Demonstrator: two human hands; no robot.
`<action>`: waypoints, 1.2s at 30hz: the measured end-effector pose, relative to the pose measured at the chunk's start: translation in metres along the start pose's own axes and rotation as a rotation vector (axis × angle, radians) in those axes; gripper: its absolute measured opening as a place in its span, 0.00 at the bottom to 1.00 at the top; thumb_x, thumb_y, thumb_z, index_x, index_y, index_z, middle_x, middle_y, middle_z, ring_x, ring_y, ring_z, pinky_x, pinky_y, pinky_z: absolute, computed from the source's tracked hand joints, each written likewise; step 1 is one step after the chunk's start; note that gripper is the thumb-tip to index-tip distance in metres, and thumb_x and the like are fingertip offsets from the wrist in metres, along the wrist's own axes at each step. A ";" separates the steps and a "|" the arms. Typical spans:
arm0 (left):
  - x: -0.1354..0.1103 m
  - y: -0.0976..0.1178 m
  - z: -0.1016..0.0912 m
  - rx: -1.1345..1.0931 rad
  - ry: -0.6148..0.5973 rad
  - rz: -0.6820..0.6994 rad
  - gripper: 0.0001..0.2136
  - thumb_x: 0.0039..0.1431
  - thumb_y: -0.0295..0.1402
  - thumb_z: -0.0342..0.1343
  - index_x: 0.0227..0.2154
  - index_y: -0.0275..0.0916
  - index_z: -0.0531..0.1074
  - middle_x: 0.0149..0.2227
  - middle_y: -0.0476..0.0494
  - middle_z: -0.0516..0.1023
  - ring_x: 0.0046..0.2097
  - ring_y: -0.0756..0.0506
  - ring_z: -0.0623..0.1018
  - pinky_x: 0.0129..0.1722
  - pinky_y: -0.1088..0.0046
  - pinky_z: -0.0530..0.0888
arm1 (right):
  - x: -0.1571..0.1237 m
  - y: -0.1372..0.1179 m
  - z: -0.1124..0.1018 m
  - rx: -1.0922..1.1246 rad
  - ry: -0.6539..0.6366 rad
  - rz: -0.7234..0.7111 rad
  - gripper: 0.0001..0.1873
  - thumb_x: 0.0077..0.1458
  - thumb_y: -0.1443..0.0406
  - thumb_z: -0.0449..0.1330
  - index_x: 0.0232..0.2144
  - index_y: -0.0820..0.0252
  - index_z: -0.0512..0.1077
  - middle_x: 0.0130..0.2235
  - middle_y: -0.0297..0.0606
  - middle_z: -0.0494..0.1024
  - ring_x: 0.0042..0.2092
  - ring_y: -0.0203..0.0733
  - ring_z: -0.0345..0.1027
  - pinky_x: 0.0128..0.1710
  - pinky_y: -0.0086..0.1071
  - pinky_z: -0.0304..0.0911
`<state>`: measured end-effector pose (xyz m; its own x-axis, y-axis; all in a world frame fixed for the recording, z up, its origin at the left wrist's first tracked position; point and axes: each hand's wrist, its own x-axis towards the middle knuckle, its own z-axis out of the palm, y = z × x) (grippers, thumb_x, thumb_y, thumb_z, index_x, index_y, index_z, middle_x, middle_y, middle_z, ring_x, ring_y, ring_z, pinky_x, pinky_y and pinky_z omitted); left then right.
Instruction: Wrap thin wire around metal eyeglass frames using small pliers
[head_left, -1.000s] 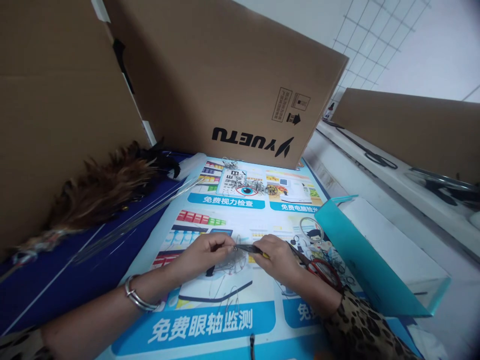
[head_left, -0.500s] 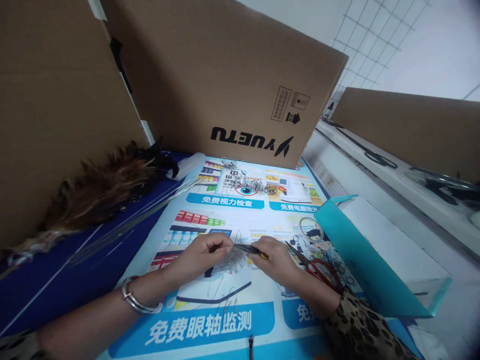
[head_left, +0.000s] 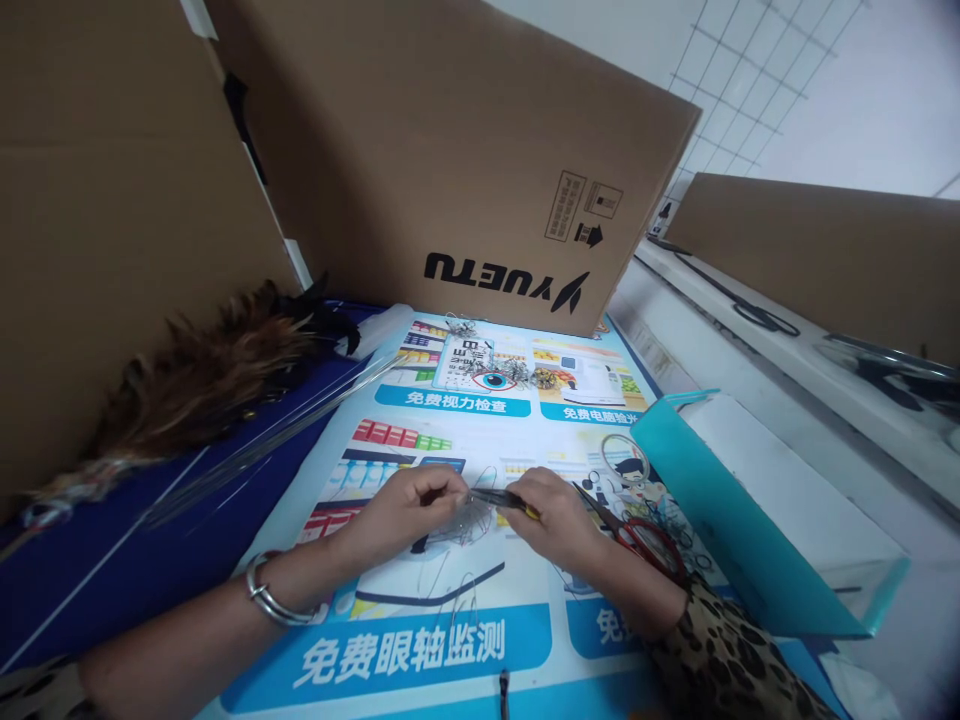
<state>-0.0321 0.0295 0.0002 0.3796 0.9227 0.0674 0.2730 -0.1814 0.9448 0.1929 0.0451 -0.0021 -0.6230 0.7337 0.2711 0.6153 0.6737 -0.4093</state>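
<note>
My left hand [head_left: 409,505] pinches a small tangle of thin wire [head_left: 469,520] over a printed poster [head_left: 420,640]. A silver bangle sits on that wrist. My right hand [head_left: 551,515] is closed round small dark pliers [head_left: 496,497] whose tip meets the wire right at my left fingertips. Loose wire loops [head_left: 461,595] trail on the poster below both hands. Red-handled scissors [head_left: 637,535] lie just right of my right hand.
A large brown cardboard box [head_left: 465,160] stands behind the poster, with more cardboard on the left. A brown feather duster [head_left: 202,380] and long thin rods [head_left: 277,430] lie at left. A teal plastic folder [head_left: 720,520] leans at right. Small wire pieces [head_left: 517,372] sit farther back.
Both hands stay in the same spot over the poster, with only slight shifts of the fingers and wire. The view itself moves a little.
</note>
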 end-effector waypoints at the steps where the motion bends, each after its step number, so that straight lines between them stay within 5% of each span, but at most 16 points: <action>1: 0.000 0.000 0.000 -0.003 -0.003 -0.001 0.07 0.54 0.31 0.48 0.25 0.35 0.69 0.24 0.51 0.66 0.27 0.51 0.65 0.27 0.78 0.62 | 0.000 0.000 0.000 -0.005 0.004 -0.002 0.07 0.54 0.63 0.56 0.34 0.60 0.70 0.33 0.38 0.71 0.38 0.39 0.63 0.38 0.31 0.58; 36: -0.001 -0.005 0.002 0.011 0.008 -0.005 0.05 0.51 0.27 0.49 0.22 0.35 0.66 0.20 0.54 0.57 0.23 0.53 0.59 0.23 0.79 0.58 | -0.002 -0.007 -0.003 -0.251 0.004 -0.073 0.05 0.55 0.65 0.53 0.30 0.60 0.67 0.31 0.39 0.70 0.37 0.40 0.61 0.37 0.33 0.57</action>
<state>-0.0323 0.0291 -0.0055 0.3712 0.9263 0.0653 0.2844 -0.1804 0.9416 0.1912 0.0391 0.0026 -0.6687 0.6821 0.2960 0.6695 0.7255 -0.1593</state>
